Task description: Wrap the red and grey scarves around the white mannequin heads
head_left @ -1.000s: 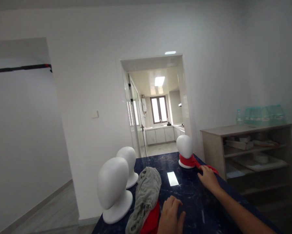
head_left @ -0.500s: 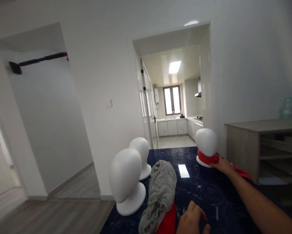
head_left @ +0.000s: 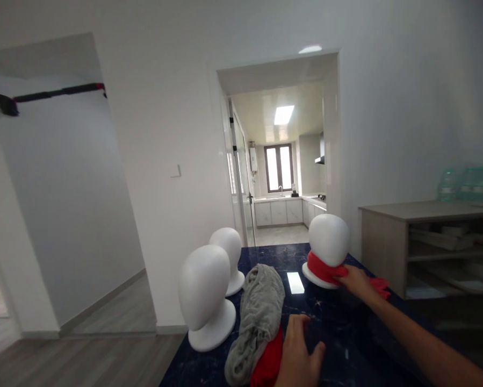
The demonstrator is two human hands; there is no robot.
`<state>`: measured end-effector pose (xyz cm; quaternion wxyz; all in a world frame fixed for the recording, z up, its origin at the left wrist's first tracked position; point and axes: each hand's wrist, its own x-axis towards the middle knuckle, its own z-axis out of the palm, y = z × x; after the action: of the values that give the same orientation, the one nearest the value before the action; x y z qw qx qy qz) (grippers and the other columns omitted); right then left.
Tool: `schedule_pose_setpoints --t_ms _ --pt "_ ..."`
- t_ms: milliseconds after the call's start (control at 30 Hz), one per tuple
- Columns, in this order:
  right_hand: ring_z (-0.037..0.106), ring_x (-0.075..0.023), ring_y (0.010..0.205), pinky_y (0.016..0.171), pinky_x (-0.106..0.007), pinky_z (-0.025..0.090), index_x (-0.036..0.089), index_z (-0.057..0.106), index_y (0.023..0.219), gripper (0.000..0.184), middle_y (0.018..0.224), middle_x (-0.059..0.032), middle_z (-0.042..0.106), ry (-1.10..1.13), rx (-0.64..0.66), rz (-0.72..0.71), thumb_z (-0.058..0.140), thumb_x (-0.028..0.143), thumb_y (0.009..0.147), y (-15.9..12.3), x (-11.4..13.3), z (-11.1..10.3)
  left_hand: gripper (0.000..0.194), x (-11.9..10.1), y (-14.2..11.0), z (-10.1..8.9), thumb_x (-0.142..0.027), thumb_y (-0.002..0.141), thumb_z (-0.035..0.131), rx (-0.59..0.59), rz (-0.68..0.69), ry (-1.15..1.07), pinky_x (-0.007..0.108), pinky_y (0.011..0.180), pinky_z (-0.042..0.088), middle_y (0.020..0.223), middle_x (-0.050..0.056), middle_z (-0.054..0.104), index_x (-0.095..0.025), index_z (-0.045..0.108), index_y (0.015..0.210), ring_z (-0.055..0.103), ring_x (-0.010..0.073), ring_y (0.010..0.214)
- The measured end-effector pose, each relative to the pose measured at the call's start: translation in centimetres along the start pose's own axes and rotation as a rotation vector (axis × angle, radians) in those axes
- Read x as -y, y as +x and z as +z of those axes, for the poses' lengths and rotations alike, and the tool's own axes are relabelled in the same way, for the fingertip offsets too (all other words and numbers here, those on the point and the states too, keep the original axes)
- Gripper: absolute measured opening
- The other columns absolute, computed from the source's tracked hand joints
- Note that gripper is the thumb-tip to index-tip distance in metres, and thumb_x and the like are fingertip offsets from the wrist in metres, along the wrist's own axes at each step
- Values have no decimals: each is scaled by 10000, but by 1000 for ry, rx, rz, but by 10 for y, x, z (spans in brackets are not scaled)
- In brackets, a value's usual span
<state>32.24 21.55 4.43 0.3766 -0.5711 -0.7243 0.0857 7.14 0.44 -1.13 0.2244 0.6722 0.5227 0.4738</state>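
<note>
Three white mannequin heads stand on a dark blue marble table (head_left: 333,322). The far right head (head_left: 329,241) wears a red scarf (head_left: 325,270) round its neck. My right hand (head_left: 356,280) reaches out and grips that scarf at the neck; a loose end (head_left: 380,285) trails to the right behind the hand. My left hand (head_left: 300,352) rests on the table near the front edge, fingers loosely apart, beside a grey cloth (head_left: 257,314) lying over a red cloth (head_left: 269,360). The near left head (head_left: 204,293) and the one behind it (head_left: 227,255) are bare.
A wooden shelf unit (head_left: 426,242) stands to the right, with plastic bottles (head_left: 469,184) on top. A doorway (head_left: 281,161) ahead opens into a kitchen. Another opening is on the left, with wood floor (head_left: 84,349) below.
My right hand has moved from the table beside the far head onto the red scarf at its neck. My left hand has opened out slightly. The view has shifted.
</note>
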Motion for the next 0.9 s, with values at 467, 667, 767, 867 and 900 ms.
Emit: schedule_pose_setpoints --t_ms 467,667,767,867,900 --pt "757 -363 1021 911 -411 554 221 814 1055 390 1080 -85 840 419 220 -103 649 266 705 -126 41 -2 1412 27 38 22 -279 479 917 21 -94 15 396 1258 359 1649 202 467 -156 179 1677 426 407 1529" --pt "685 -359 1229 1075 -432 504 200 784 1081 410 1297 -107 771 493 271 -148 720 309 692 -139 41 -18 1513 32 44 29 -518 528 925 -38 -46 126 457 1253 373 1613 258 497 -85 51 1685 482 413 1489" --pt "519 -393 1452 1218 -479 376 194 787 933 279 1500 -152 644 429 285 -188 751 379 727 -159 42 -40 1520 25 42 25 -552 532 932 -2 -62 162 465 1298 296 1629 268 474 -81 65 1688 431 426 1527" --pt "507 -388 1465 1229 -490 366 213 792 924 277 1527 -140 626 371 319 -178 724 450 798 -187 41 -62 1444 15 41 22 -526 539 933 8 -62 172 498 1338 182 1685 271 381 -111 154 1682 359 424 1573" --pt "531 -382 1444 1226 -485 375 220 801 965 309 1516 -132 637 371 316 -166 707 476 822 -197 39 -69 1408 12 40 22 -505 543 931 0 -68 165 504 1342 164 1692 267 371 -123 188 1676 351 421 1579"
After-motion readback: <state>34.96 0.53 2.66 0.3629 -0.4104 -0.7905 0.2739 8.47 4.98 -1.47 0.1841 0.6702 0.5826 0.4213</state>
